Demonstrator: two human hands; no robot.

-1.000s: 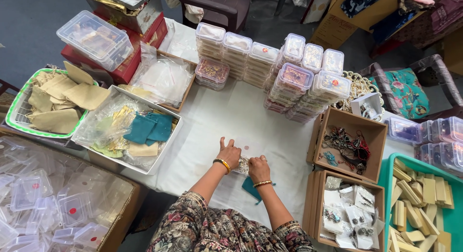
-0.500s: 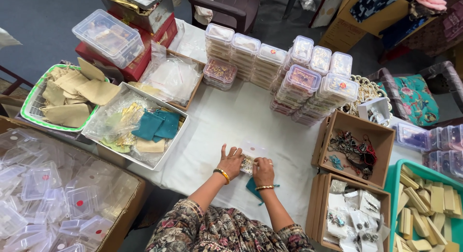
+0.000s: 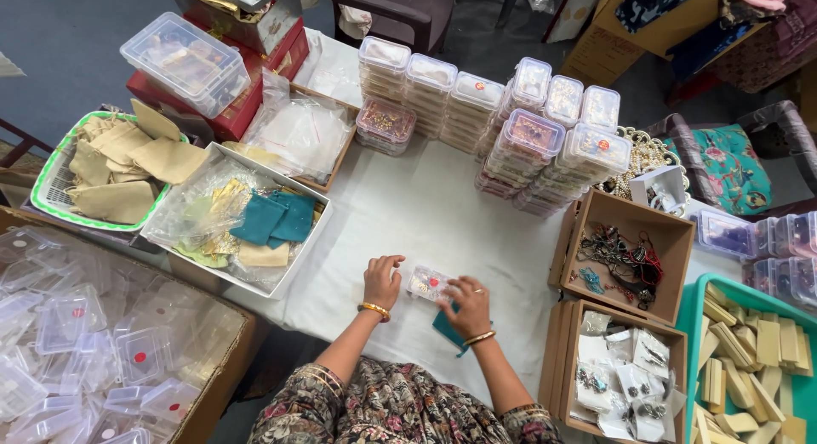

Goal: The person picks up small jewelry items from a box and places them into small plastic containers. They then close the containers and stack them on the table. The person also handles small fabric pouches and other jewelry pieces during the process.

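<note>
From the head view, your right hand (image 3: 466, 304) rests fingers-down on a small clear plastic box with a red dot (image 3: 428, 283) on the white tablecloth (image 3: 408, 214); your left hand (image 3: 380, 281), loosely curled and empty, sits just left of that box, a teal pouch (image 3: 444, 327) just below it

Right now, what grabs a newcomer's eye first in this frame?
Probably the stacks of clear lidded boxes massed at the table's far edge. Next, the two hands at the white table's near edge: the right hand touches a small clear box with a red dot, the left hand beside it. The teal pouches in the white tray on the left stand out too.
</note>
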